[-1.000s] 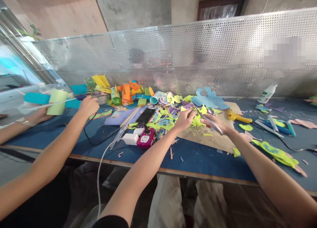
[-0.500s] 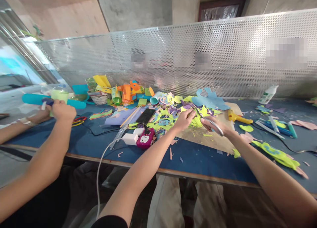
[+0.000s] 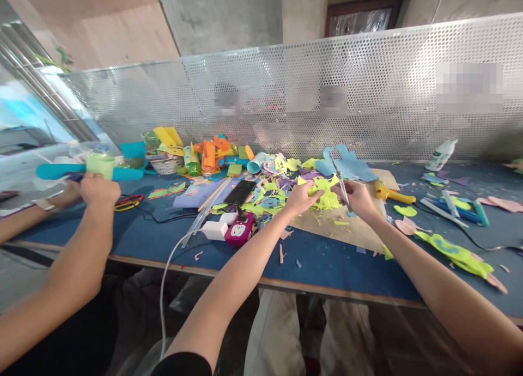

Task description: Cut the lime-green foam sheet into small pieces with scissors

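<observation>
My left hand (image 3: 301, 198) pinches a yellow-green foam piece (image 3: 326, 193) over a brown cardboard sheet (image 3: 351, 229). My right hand (image 3: 359, 197) is closed on a pair of scissors (image 3: 340, 184), whose blades point up and away beside the foam piece. Both hands hover at the edge of a heap of coloured foam scraps (image 3: 273, 185) on the blue table (image 3: 327, 261).
A co-worker's hands (image 3: 96, 188) at the left hold a teal roll and a green cup (image 3: 100, 163). A phone (image 3: 241, 191), a pink power strip (image 3: 239, 229) with white cable, a yellow tool (image 3: 392, 193), a glue bottle (image 3: 441, 154) and markers (image 3: 461, 207) lie about. A perforated metal screen (image 3: 368, 87) backs the table.
My right hand swung the scissors from lying flat and pointing left to blades pointing upward, and moved closer to the left hand. The co-worker's hand pulled back left to the green cup.
</observation>
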Available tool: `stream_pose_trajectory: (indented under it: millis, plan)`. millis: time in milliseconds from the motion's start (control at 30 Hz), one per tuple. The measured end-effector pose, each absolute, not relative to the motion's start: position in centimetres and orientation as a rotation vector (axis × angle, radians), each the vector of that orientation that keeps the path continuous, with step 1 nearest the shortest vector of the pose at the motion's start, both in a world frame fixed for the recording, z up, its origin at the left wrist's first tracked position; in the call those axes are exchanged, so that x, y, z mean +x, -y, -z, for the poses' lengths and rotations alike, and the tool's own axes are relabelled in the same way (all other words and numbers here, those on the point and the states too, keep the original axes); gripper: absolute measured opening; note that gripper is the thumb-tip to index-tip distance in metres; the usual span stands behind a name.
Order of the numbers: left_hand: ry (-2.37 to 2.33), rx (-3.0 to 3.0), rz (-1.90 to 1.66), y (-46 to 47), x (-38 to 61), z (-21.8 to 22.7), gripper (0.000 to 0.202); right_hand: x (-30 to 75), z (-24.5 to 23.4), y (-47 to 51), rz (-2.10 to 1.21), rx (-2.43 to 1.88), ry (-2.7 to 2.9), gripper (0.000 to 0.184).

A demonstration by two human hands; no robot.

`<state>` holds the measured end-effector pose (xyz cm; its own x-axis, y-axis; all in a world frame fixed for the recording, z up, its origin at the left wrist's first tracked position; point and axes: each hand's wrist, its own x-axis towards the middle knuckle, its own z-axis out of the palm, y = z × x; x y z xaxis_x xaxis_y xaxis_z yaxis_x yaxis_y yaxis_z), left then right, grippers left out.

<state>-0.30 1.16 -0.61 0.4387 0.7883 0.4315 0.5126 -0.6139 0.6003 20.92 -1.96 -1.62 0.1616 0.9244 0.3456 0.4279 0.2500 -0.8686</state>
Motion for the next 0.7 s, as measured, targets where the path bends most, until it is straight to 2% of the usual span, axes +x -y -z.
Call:
stream_pose_trajectory:
  millis: [233, 533, 700]
  plan:
    - [-1.023, 2.342, -0.925, -1.2, 0.1, 0.8, 0.055, 19.9, 2.3, 1.8, -0.656, -1.132, 1.434, 0.041]
    - [-0.951, 2.198, -1.022, -0.5, 0.1, 0.1, 0.049, 19.6, 2.9, 1.4, -0.651, -1.162, 1.322, 0.039]
    - [-0.896, 2.234, -1.026, -0.5, -0.1, -0.1, 0.054, 19.4, 2.5, 1.8, -0.667, -1.133, 1.302, 0.038]
